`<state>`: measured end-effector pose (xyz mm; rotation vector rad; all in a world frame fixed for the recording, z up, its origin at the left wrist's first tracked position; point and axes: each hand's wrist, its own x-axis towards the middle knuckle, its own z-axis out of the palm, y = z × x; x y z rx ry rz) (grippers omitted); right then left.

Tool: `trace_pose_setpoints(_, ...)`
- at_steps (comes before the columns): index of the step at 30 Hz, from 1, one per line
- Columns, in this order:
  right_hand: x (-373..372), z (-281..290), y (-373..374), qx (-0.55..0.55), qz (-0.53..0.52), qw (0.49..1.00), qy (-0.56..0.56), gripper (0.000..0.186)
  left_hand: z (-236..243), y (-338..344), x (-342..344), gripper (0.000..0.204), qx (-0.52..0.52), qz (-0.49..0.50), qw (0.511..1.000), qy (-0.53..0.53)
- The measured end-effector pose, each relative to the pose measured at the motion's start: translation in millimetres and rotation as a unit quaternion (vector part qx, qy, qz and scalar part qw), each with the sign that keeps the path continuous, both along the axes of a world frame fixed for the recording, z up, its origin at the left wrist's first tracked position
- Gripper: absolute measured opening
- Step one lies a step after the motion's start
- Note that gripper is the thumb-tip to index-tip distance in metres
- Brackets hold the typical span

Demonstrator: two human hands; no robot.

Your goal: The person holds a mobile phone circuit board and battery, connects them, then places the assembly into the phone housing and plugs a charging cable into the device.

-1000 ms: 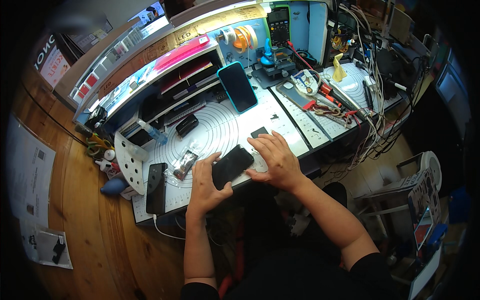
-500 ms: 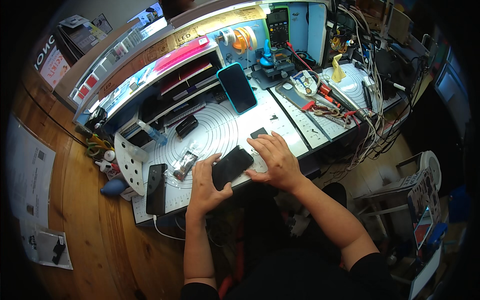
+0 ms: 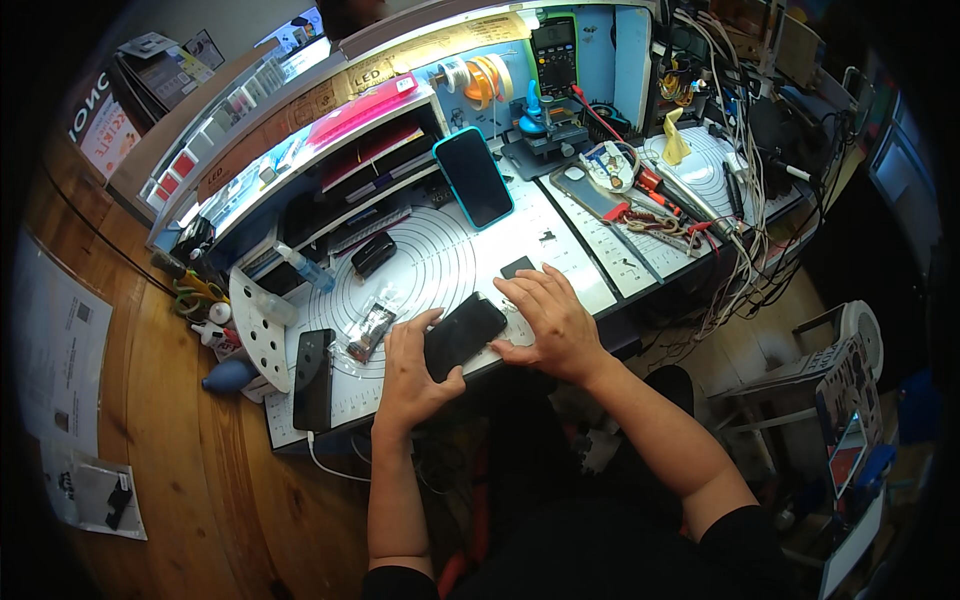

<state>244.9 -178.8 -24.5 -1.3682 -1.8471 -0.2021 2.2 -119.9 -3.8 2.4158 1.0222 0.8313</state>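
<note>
A dark smartphone (image 3: 465, 337) lies tilted at the near edge of the white work mat, between my two hands. My left hand (image 3: 405, 372) is curved around its left end, thumb along the near edge and fingertips at the far edge. Beyond the right end, my right hand (image 3: 550, 325) keeps its thumb and fingers spread; whether they touch the phone is hard to tell. A small dark square piece (image 3: 517, 267) rests just past the right fingertips, and tiny parts sit beside the phone.
Left stands another black phone (image 3: 313, 380) with a white cable, near a clear packet (image 3: 370, 330). A teal-framed phone (image 3: 474, 178) leans up behind. Tools (image 3: 670, 200), a multimeter (image 3: 555, 55) and hanging cables (image 3: 745, 220) crowd the right. A perforated white holder (image 3: 262, 335) flanks the mat.
</note>
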Motion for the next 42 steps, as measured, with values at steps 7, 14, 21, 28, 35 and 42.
trace_pose_setpoints(7,-0.5,0.2,0.4,0.004,0.003,1.0,0.001,0.075,-0.4,0.3,-0.9,0.077,0.003,-0.003,1.0,-0.003)
trace_pose_setpoints(14,-0.2,1.3,-0.3,0.005,0.004,1.0,0.0,0.075,0.7,-0.5,-0.4,0.076,0.001,-0.001,1.0,0.0)
trace_pose_setpoints(21,0.5,-0.5,-0.6,-0.003,0.0,1.0,0.002,0.077,0.2,-0.5,0.8,0.077,0.007,0.002,1.0,0.006)
trace_pose_setpoints(28,0.4,-2.1,-0.2,-0.004,0.002,1.0,0.005,0.077,0.1,0.3,-0.7,0.078,0.02,-0.003,1.0,0.014)
trace_pose_setpoints(35,0.6,-2.2,-0.2,-0.001,0.001,1.0,0.004,0.077,-0.4,0.4,-0.4,0.078,0.02,0.0,1.0,0.018)
trace_pose_setpoints(42,-0.6,-0.5,-2.0,-0.003,0.007,1.0,0.011,0.077,0.9,-2.2,-1.4,0.078,0.023,-0.001,1.0,0.016)
